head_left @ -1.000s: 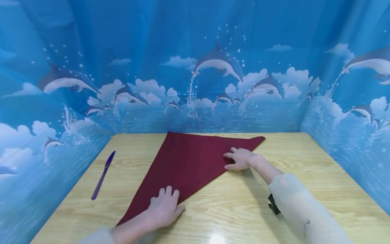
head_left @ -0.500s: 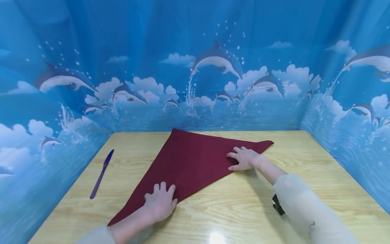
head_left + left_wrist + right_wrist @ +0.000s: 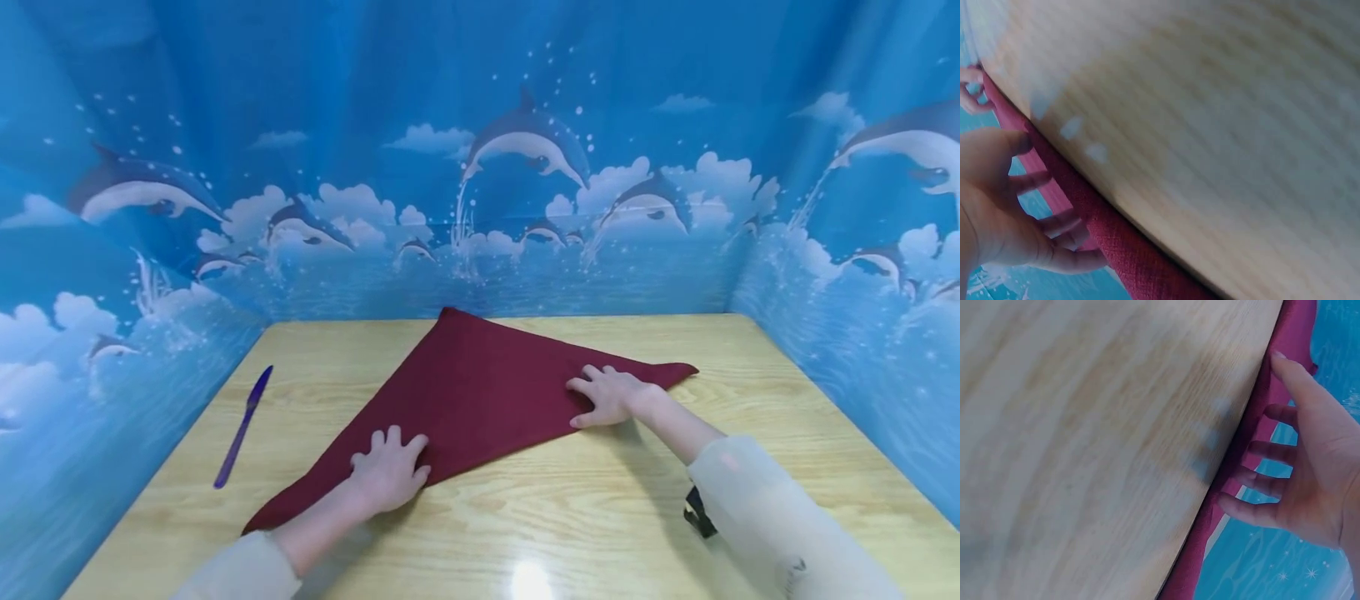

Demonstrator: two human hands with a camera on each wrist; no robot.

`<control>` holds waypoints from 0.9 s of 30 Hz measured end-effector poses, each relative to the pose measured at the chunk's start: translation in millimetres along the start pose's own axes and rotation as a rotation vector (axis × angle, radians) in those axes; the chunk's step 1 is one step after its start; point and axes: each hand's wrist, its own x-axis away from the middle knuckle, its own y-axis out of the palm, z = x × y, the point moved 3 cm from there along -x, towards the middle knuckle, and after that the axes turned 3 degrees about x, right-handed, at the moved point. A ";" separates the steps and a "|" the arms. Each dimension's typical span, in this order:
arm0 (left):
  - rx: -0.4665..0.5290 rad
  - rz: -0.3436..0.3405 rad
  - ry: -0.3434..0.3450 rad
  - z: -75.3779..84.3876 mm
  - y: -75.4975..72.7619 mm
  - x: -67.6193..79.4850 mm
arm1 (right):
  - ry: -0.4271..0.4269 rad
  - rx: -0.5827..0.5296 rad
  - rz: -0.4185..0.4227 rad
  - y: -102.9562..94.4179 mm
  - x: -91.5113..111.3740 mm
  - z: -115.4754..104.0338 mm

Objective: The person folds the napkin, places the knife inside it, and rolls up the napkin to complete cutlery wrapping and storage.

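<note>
A dark red cloth napkin [image 3: 487, 375], folded into a triangle, lies on the wooden table with its long edge toward me and one corner pointing to the back. My left hand [image 3: 386, 475] rests on its near left part, fingers spread. Toward the right end, my right hand [image 3: 609, 397] touches the cloth with spread fingertips, its thumb at the near edge. In the left wrist view the left fingers [image 3: 1063, 222] lie lightly bent on the cloth [image 3: 1129, 253]. The right wrist view has the right thumb [image 3: 1294, 378] and fingers touching the cloth [image 3: 1291, 331] along its edge.
A purple plastic knife [image 3: 242, 427] lies at the left side of the wooden table [image 3: 525, 517]. A blue dolphin-print curtain [image 3: 465, 275] surrounds the table at the back and both sides. A small black device [image 3: 699, 514] shows under the right sleeve.
The napkin has turned clockwise under both hands: its far corner and right tip have shifted right, its left tip left and away from me. The left hand has moved slightly forward.
</note>
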 end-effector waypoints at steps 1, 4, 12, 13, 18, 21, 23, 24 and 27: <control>0.000 -0.003 0.009 -1.4 -0.6 -1.0 | 0.000 -0.004 -0.005 0.6 2.0 -0.7; 0.005 -0.019 0.042 -5.3 -2.6 -3.9 | 0.002 0.010 -0.009 2.5 7.9 -2.0; 0.012 -0.080 0.107 -14.7 -7.3 -15.8 | 0.008 -0.006 -0.025 5.6 20.0 -4.6; 0.011 -0.091 0.115 -15.5 -8.2 -17.5 | 0.009 -0.015 -0.028 6.2 21.6 -4.9; 0.018 -0.141 0.158 -17.3 -13.3 -27.5 | 0.008 -0.041 -0.020 8.3 30.0 -5.8; 0.014 -0.156 0.166 -17.9 -15.1 -34.2 | 0.027 -0.060 -0.017 9.2 35.3 -6.2; 0.000 -0.154 0.173 -18.1 -14.5 -38.4 | 0.043 -0.072 -0.019 9.9 38.5 -6.6; -0.011 -0.148 0.180 -17.8 -14.0 -40.3 | 0.052 -0.078 -0.023 10.5 40.0 -7.0; -0.077 -0.105 0.218 -16.0 -10.7 -45.9 | 0.081 -0.090 -0.025 11.6 44.1 -8.9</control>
